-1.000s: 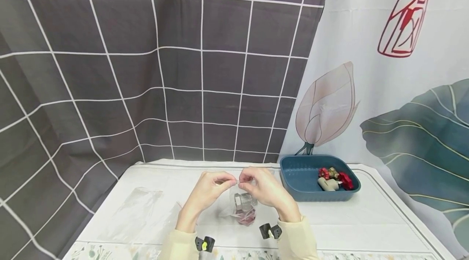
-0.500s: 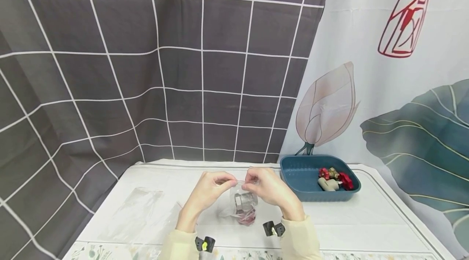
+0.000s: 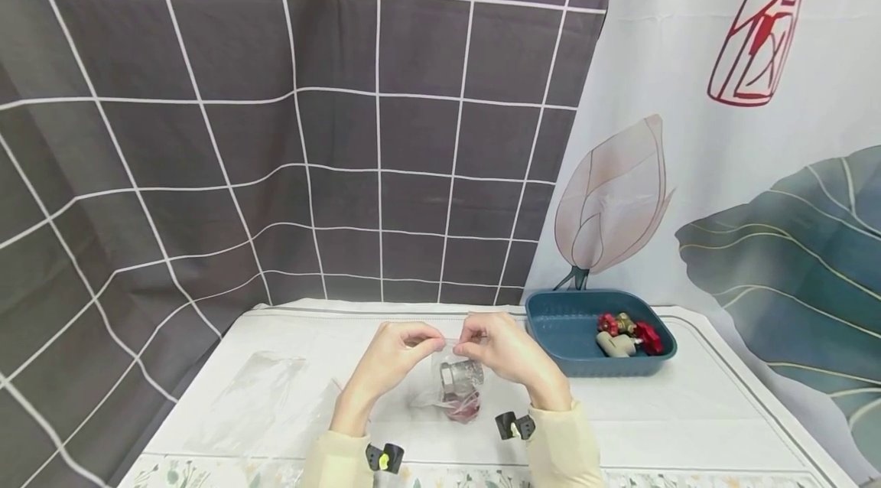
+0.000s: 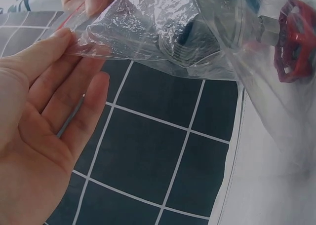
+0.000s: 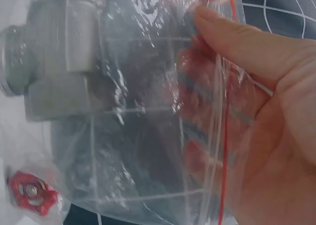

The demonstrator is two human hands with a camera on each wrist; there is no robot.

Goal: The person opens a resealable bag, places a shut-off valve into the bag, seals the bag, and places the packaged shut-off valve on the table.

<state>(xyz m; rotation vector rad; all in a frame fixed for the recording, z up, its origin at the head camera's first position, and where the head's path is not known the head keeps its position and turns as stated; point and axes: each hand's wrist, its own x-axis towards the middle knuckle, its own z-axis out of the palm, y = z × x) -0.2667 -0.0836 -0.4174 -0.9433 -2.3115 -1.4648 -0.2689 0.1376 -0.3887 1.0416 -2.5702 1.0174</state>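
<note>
A clear zip bag [image 3: 446,356] hangs between both hands over the table in the head view. My left hand [image 3: 385,358] pinches its top edge at the left corner. A short way along the same edge, my right hand [image 3: 508,354] pinches with thumb and index finger. In the right wrist view a red line [image 5: 226,136] runs along the bag's mouth. Inside the plastic is a metal valve [image 3: 454,377], its body dull grey. Its red handwheel [image 4: 295,40] is low in the bag. Whether the seal is fully pressed together, I cannot tell.
A blue tray [image 3: 560,331] stands at the back right, holding several valves with red handles [image 3: 647,339] and a pale one [image 3: 616,346]. Flat clear plastic [image 3: 255,388] lies on the left of the white table. A dark grid curtain [image 3: 413,128] hangs behind.
My right hand has shifted slightly to the right along the bag's edge, widening the gap between the fingertips. My left hand has stayed in place, and the valve hangs nearly unmoved.
</note>
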